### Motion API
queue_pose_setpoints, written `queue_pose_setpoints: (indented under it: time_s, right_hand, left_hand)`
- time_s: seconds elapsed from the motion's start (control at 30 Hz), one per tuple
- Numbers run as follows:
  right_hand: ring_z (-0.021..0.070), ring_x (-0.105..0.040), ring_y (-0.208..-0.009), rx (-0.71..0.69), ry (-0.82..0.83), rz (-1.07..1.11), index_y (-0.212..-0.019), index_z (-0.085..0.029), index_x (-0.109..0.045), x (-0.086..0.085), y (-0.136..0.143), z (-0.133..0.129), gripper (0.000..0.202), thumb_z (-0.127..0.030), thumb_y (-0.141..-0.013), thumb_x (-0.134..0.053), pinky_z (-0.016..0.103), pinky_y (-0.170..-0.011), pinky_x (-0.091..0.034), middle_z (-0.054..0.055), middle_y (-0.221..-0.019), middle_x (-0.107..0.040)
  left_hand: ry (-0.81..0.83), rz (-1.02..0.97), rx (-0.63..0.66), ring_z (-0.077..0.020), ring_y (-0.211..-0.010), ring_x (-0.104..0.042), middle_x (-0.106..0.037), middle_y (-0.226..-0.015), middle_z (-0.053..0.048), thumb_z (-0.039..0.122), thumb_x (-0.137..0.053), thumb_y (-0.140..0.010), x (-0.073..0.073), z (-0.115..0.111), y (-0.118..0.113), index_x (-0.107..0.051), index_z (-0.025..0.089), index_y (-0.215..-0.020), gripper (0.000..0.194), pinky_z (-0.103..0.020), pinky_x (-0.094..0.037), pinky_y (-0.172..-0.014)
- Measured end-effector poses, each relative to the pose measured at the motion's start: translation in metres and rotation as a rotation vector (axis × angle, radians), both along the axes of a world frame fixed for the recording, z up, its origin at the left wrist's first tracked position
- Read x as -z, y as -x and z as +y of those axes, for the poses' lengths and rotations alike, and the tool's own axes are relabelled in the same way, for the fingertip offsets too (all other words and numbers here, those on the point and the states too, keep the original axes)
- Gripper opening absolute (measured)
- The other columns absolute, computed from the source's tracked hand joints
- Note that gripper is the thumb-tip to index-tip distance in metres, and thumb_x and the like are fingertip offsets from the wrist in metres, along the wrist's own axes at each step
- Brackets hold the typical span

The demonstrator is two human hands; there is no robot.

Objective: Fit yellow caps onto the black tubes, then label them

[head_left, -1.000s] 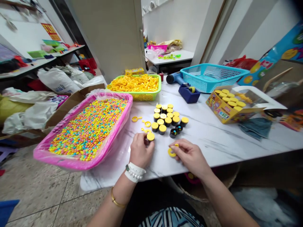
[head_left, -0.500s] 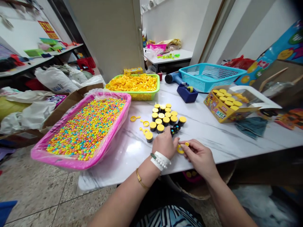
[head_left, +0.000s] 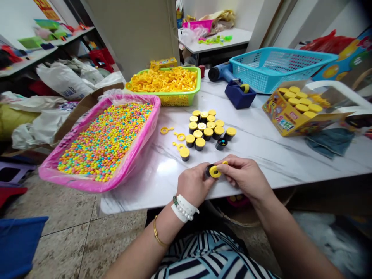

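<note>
My left hand (head_left: 194, 183) is closed round a small black cup (head_left: 207, 171) near the table's front edge. From the right, my right hand (head_left: 247, 175) pinches a yellow ring piece (head_left: 215, 171), which sits against the cup's mouth. Beyond my hands stand several black cups with yellow lids (head_left: 208, 133) in a cluster. One black cup without a lid (head_left: 221, 143) shows small blue bits inside. Left of the cluster lie loose yellow ring pieces (head_left: 164, 130), flat on the table.
A pink tray (head_left: 145, 145) of coloured beads stands left, with a green basket (head_left: 198, 83) of yellow pieces behind it. Further right are a blue tape dispenser (head_left: 240, 97), a blue basket (head_left: 255, 75) and a printed box (head_left: 283, 118) holding yellow-lidded cups.
My left hand has drawn back from the cluster with one open black cup. The yellow ring piece in my right hand has come against that cup. The view has shifted.
</note>
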State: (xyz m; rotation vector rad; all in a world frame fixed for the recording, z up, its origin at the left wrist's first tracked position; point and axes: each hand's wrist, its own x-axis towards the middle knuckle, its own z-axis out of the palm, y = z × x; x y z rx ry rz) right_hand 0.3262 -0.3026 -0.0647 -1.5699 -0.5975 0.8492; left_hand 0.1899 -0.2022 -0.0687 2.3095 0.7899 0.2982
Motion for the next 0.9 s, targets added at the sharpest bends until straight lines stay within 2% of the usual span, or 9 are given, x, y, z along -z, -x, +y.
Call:
queue_pose_setpoints:
  time_s: [0.13, 0.3, 0.4, 0.5, 0.6, 0.67, 0.73, 0.77, 0.9]
  right_hand:
    - [0.0044, -0.048, -0.045, 0.057, -0.043, -0.107, -0.075, -0.016, -0.076, 0.001, 0.009, 0.011, 0.025, -0.04, -0.07, -0.081, 0.017, -0.038, -0.037, 0.0, -0.071, -0.061]
    - [0.0093, -0.056, -0.045, 0.065, -0.018, -0.06, -0.08, -0.015, -0.073, 0.004, 0.01, 0.012, 0.027, -0.041, -0.073, -0.079, 0.02, -0.045, -0.049, -0.001, -0.058, -0.063]
    - [0.0105, -0.058, -0.046, 0.07, 0.005, -0.063, -0.078, -0.016, -0.071, 0.004, 0.011, 0.009, 0.026, -0.041, -0.076, -0.076, 0.021, -0.047, -0.051, -0.001, -0.056, -0.064]
    - [0.0101, -0.06, -0.05, 0.07, 0.001, -0.146, -0.079, -0.017, -0.069, 0.004, 0.015, 0.007, 0.023, -0.039, -0.079, -0.074, 0.02, -0.049, -0.051, -0.001, -0.064, -0.068]
    - [0.0095, -0.059, -0.052, 0.07, -0.024, -0.22, -0.081, -0.019, -0.068, 0.006, 0.019, 0.005, 0.019, -0.037, -0.082, -0.072, 0.02, -0.05, -0.051, -0.001, -0.069, -0.068]
    - [0.0092, -0.059, -0.051, 0.073, -0.035, -0.228, -0.082, -0.019, -0.068, 0.008, 0.018, 0.005, 0.017, -0.036, -0.083, -0.071, 0.02, -0.05, -0.051, -0.001, -0.069, -0.068]
    - [0.0092, -0.058, -0.049, 0.054, -0.027, -0.217, -0.083, -0.019, -0.068, 0.011, 0.016, 0.005, 0.017, -0.035, -0.084, -0.071, 0.02, -0.049, -0.05, -0.002, -0.066, -0.066]
    - [0.0093, -0.057, -0.048, 0.04, -0.018, -0.209, -0.084, -0.019, -0.068, 0.011, 0.015, 0.004, 0.017, -0.036, -0.084, -0.071, 0.02, -0.048, -0.049, -0.002, -0.062, -0.064]
    - [0.0094, -0.056, -0.046, 0.008, 0.002, -0.186, -0.089, -0.019, -0.07, 0.013, 0.01, 0.001, 0.018, -0.036, -0.084, -0.071, 0.02, -0.045, -0.047, -0.003, -0.059, -0.063]
  left_hand:
    - [0.021, -0.013, 0.019, -0.0138, -0.062, -0.06, -0.068, -0.07, 0.002, 0.031, -0.064, -0.083, -0.001, 0.003, -0.001, -0.07, 0.026, -0.101, 0.019, -0.023, -0.039, -0.058]
    - [0.047, -0.026, 0.07, -0.0141, -0.059, -0.06, -0.066, -0.066, 0.002, 0.029, -0.061, -0.083, -0.006, 0.004, 0.001, -0.069, 0.023, -0.098, 0.018, -0.023, -0.039, -0.058]
    - [0.14, -0.055, 0.1, -0.0148, -0.06, -0.061, -0.068, -0.067, 0.001, 0.032, -0.059, -0.084, -0.012, 0.006, 0.003, -0.068, 0.02, -0.104, 0.025, -0.024, -0.042, -0.059]
    - [0.265, -0.079, 0.127, -0.0157, -0.065, -0.064, -0.071, -0.074, -0.002, 0.043, -0.056, -0.088, -0.018, 0.012, 0.004, -0.067, 0.018, -0.11, 0.035, -0.024, -0.044, -0.059]
    - [0.384, -0.088, 0.193, -0.015, -0.067, -0.064, -0.071, -0.075, -0.003, 0.05, -0.047, -0.093, -0.021, 0.021, 0.004, -0.069, 0.017, -0.105, 0.042, -0.023, -0.045, -0.059]
    - [0.403, -0.084, 0.258, -0.0133, -0.064, -0.062, -0.07, -0.073, -0.001, 0.044, -0.045, -0.095, -0.021, 0.027, 0.005, -0.07, 0.019, -0.105, 0.037, -0.022, -0.044, -0.059]
    - [0.401, -0.09, 0.328, -0.0121, -0.064, -0.061, -0.069, -0.073, 0.001, 0.033, -0.052, -0.093, -0.018, 0.03, 0.005, -0.067, 0.022, -0.115, 0.029, -0.021, -0.043, -0.061]
    - [0.397, -0.096, 0.344, -0.012, -0.065, -0.061, -0.069, -0.074, 0.002, 0.027, -0.055, -0.09, -0.017, 0.03, 0.005, -0.065, 0.022, -0.12, 0.032, -0.021, -0.044, -0.062]
    - [0.352, -0.072, 0.293, -0.0131, -0.065, -0.059, -0.07, -0.075, 0.001, 0.019, -0.056, -0.086, -0.009, 0.028, 0.004, -0.068, 0.02, -0.116, 0.032, -0.022, -0.043, -0.063]
